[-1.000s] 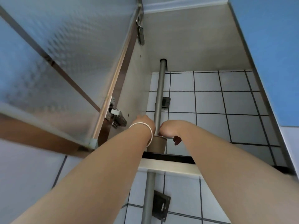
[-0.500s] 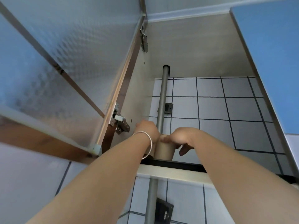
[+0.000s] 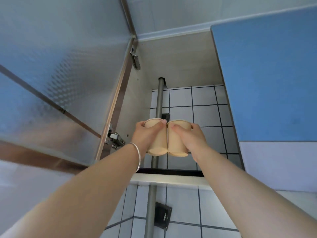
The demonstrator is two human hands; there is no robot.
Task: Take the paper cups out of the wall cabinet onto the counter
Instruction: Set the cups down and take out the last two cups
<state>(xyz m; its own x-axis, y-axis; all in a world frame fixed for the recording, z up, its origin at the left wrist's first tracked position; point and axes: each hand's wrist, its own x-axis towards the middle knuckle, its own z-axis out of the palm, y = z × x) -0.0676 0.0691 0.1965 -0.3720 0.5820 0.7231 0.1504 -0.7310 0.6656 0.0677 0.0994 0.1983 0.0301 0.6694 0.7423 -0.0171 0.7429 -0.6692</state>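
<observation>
From the head camera I count two paper cups, side by side and touching, in front of the open wall cabinet [image 3: 180,66]. My left hand [image 3: 145,134] is wrapped around the left cup [image 3: 158,143]. My right hand [image 3: 190,136] is wrapped around the right cup [image 3: 175,143]; one bracelet [image 3: 137,157] circles the left wrist.

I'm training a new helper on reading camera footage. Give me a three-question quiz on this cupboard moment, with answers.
1. True or false: each hand holds one paper cup.
2. Which wrist wears the bracelet?
3. The two cups are: A) stacked, B) side by side and touching, C) far apart.

Key:
1. True: the left hand grips the left cup, the right hand the right cup.
2. The left.
3. B, in front of the open cabinet.
</observation>
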